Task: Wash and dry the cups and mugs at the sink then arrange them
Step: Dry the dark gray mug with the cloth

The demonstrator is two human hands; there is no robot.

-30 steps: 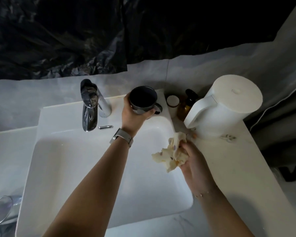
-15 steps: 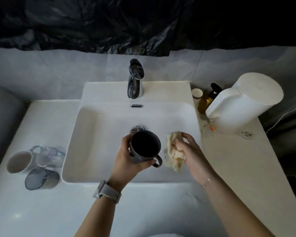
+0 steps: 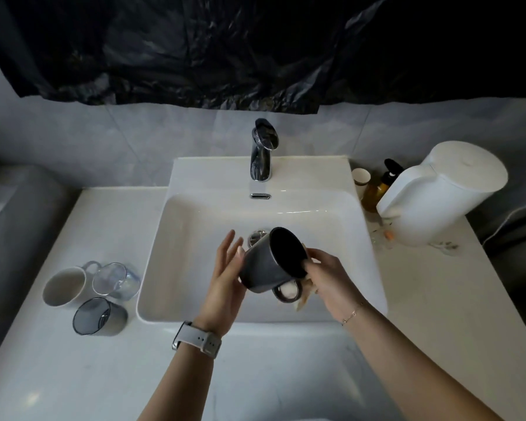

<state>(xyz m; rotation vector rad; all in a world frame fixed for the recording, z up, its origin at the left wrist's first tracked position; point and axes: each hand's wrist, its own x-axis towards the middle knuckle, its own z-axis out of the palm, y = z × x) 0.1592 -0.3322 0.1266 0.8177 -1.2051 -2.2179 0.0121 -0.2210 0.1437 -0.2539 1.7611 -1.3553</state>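
Observation:
A dark mug (image 3: 266,265) hangs tilted over the white sink (image 3: 179,253), its mouth turned to the right and its handle at the bottom. My left hand (image 3: 225,278) supports its base with straight fingers. At the mug's rim, my right hand (image 3: 331,278) grips a crumpled cream cloth (image 3: 301,302); most of the cloth is hidden behind the hand and mug. On the counter to the left lie a white mug (image 3: 63,287), a clear glass cup (image 3: 116,281) and a grey tumbler (image 3: 99,317), all on their sides.
A chrome faucet (image 3: 263,150) stands at the back of the sink, not running. A white kettle (image 3: 438,192), an amber pump bottle (image 3: 377,189) and a small jar (image 3: 361,177) stand on the right counter, with small bits beside them.
The mug came from the back ledge down over the basin and is now tipped sideways. My left hand loosened from a grip to flat fingers, and my right hand brought the cloth to the rim.

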